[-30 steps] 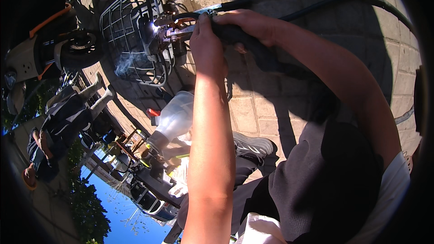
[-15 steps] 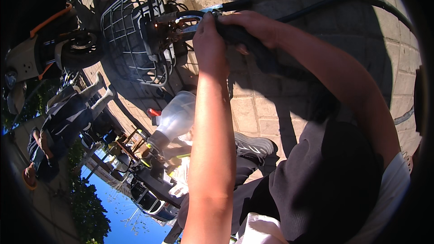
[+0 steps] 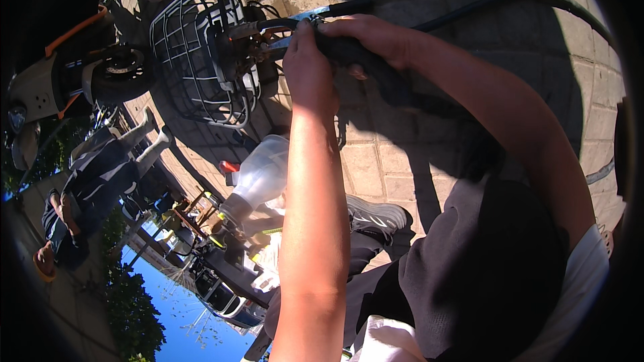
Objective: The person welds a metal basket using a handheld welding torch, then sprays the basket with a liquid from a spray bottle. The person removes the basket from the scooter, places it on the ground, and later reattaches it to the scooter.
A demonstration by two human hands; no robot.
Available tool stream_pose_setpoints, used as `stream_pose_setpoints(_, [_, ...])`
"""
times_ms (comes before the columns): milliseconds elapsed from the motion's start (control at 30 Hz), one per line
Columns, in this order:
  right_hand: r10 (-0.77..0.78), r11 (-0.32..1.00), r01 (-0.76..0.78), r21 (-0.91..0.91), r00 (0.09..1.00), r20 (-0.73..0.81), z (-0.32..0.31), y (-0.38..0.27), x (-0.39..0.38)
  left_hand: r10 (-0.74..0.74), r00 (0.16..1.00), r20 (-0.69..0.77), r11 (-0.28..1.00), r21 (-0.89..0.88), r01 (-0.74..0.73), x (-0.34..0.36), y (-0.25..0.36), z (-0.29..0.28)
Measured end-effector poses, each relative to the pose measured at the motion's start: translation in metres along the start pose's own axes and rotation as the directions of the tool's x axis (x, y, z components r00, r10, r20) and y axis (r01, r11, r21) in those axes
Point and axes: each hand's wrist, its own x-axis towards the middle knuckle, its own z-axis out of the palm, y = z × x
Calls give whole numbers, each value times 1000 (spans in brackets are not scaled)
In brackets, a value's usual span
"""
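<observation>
Black-handled tool (image 3: pixel 347 53) in right hand (image 3: pixel 376 37)

left arm (image 3: pixel 314 208) straight, right arm (image 3: pixel 500 104) bent, fingers (image 3: pixel 335 28) curled

Site: outdoors, a paved street or yard; cannot tell which. Evidence: paving (image 3: pixel 365 167) of rectangular blocks covers the ground, sunlit in patches with hard-edged shadows. Blue sky (image 3: pixel 173 340) and leafy trees (image 3: pixel 131 308) appear at lower left, the view being tilted. Scooter (image 3: pixel 40 94) with orange trim at far left; wire basket (image 3: pixel 227 123) near its front wheel. Background: vehicle (image 3: pixel 225 300) with dark windows; bystander (image 3: pixel 97 167) in dark clothes. Signs of an open-air work spot: thick black cable (image 3: pixel 557 0) running over the paving. Clutter near the vehicle too small to identify.
</observation>
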Motion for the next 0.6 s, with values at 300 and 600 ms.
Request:
stream_pose_setpoints(300, [-4,1000,4,-14,1000,-22,2,-1,0,39,999,9,999,-2,-39,-3,2,1])
stream_pose_setpoints(600, [-4,1000,4,-23,1000,-19,2,-1,0,-2,1000,29,1000,-7,2,-3,3,1])
